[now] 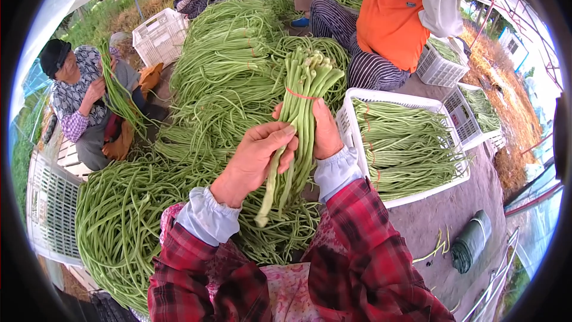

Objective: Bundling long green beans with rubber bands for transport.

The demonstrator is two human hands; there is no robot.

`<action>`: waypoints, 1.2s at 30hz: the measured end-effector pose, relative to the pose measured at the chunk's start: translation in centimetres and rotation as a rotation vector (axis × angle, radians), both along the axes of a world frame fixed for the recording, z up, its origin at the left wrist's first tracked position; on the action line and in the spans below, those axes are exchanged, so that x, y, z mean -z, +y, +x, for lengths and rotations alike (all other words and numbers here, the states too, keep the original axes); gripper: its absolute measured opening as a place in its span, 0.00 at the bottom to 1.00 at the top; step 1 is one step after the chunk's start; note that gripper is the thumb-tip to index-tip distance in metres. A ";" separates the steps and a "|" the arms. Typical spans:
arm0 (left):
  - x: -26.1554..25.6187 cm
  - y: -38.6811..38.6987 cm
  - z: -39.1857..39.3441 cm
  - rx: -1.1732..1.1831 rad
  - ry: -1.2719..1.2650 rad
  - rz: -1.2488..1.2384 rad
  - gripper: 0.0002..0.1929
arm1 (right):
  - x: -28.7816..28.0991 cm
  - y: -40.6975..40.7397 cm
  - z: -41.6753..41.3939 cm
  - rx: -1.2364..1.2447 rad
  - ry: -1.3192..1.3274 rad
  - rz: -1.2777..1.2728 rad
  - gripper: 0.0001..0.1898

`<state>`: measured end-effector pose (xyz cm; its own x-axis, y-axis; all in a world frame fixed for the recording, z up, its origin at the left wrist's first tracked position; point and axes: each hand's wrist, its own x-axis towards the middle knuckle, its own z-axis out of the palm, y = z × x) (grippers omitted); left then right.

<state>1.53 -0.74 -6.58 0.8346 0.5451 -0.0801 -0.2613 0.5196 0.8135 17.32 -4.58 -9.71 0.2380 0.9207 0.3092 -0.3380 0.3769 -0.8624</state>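
A bundle of long green beans (304,120) stands upright before me, an orange-red band around it just below the stem ends. My right hand (326,129) is closed around its right side, just under the band. With its thumb and fingers my left hand (263,152) pinches a bean at the bundle's left side; one thick, pale bean end hangs lower than those beside it. The lower ends partly hide behind my left hand. Under and beyond my hands lies a large heap of loose long beans (129,214), with banded bundles (241,49) at its far part.
At my right stands a white plastic crate (406,201) of banded bean bundles, more crates (469,116) beyond it. A dark green roll (471,241) lies on the ground. Co-workers sit left (89,89), ahead right (393,18) and at the back. An upturned white crate (53,205) stands left.
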 end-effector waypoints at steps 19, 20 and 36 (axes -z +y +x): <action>2.6 -0.2 0.3 -0.235 0.271 1.022 0.14 | 1.4 0.9 -1.1 0.116 0.341 0.012 0.24; 2.7 -0.3 0.4 -0.275 0.266 1.104 0.15 | 1.4 0.7 -1.0 0.182 0.243 0.035 0.23; 2.7 0.6 -0.6 -0.186 0.165 0.809 0.16 | -1.4 -1.0 -2.6 0.089 0.126 -0.067 0.26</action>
<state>0.97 -0.13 -9.24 0.7375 0.6144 0.2806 -0.1300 -0.2785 0.9516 14.72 -5.61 -8.35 0.3525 0.9119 0.2100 -0.4129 0.3530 -0.8396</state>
